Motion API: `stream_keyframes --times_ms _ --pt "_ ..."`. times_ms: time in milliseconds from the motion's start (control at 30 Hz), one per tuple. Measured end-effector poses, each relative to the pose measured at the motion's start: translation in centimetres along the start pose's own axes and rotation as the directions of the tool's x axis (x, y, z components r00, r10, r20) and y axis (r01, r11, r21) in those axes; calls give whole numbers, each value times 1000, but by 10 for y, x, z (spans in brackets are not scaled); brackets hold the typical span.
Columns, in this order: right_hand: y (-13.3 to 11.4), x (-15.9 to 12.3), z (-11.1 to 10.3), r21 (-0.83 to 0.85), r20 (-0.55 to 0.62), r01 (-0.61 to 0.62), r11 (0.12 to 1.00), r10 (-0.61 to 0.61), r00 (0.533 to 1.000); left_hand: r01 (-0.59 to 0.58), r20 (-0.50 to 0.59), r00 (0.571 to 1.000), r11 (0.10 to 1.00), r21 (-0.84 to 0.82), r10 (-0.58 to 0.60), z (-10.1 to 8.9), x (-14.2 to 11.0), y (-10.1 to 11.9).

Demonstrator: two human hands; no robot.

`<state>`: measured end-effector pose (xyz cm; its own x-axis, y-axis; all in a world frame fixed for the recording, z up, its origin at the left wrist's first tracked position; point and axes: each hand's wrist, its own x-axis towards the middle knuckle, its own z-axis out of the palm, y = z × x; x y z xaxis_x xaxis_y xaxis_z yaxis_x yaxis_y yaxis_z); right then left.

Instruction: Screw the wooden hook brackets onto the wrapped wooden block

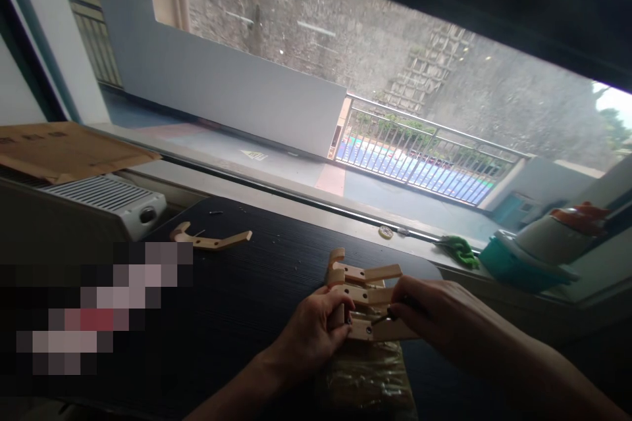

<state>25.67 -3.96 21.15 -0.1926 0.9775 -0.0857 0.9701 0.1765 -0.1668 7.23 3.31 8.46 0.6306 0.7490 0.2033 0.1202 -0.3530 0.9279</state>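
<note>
Several pale wooden hooks with a curved end and dark holes lie side by side on a block wrapped in clear tape. My left hand is closed around the curved end of the nearest hook, thumb and fingers gripping it. My right hand is closed on a thin screwdriver, its shaft slanting down toward a hole in that same hook. Most of the screwdriver's handle is hidden in my fingers. Another wooden hook lies apart on the dark table, a thin screw sticking up near its curved end.
The black table meets a window sill with a tape roll, a green cloth and a teal container at right. A brown envelope rests on a white vented unit at left. Small bits lie on the table. A lower-left patch is pixelated.
</note>
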Motion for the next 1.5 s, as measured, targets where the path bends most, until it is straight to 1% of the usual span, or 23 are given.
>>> stream_keyframes --times_ms 133,267,367,500,567,633,733,800,867,1000,1067,1133,1267,1333,1400,1500 --pt "6 -3 11 41 21 8 999 -9 1000 27 4 1000 999 26 -27 -1 1 3" --pt "7 1 16 40 30 -3 999 1 1000 4 6 1000 1000 31 -4 -1 1 1" --pt "6 3 11 37 46 29 999 -31 998 -12 7 1000 1000 19 12 0 1 -1" --pt "2 9 1 58 109 102 993 -107 988 -9 14 1000 1000 25 8 0 1 0" --pt "1 13 -2 43 110 112 993 -116 987 -7 17 1000 1000 29 6 0 1 1" --pt "1 18 -2 6 92 82 997 -82 992 -4 15 1000 999 33 4 0 1 3" --pt "4 22 0 -57 55 -10 998 13 998 4 7 1000 999 42 -5 -1 1 4" --pt "5 21 0 -88 39 -28 996 31 999 5 9 1000 999 45 -5 -1 1 4" --pt "5 20 -3 -103 51 12 995 -7 999 2 13 1000 999 49 -2 -1 1 4" --pt "0 18 -12 -78 109 145 986 -136 985 -3 16 1000 999 51 2 -1 0 3" --pt "-2 20 -13 -60 113 173 983 -166 980 -11 10 1000 999 43 11 -1 0 3" --pt "-3 22 -11 -67 104 162 985 -155 983 -14 7 1000 999 32 13 -1 0 2" --pt "0 23 -6 -127 51 80 989 -74 996 -1 6 1000 1000 15 1 0 1 4" --pt "2 21 -7 -148 62 63 987 -54 997 5 9 1000 1000 17 -5 0 1 5" --pt "3 19 -10 -146 97 87 986 -73 993 7 15 1000 1000 22 -7 0 1 6" --pt "0 19 -15 -104 139 151 983 -136 981 -7 16 1000 1000 21 7 0 1 5"
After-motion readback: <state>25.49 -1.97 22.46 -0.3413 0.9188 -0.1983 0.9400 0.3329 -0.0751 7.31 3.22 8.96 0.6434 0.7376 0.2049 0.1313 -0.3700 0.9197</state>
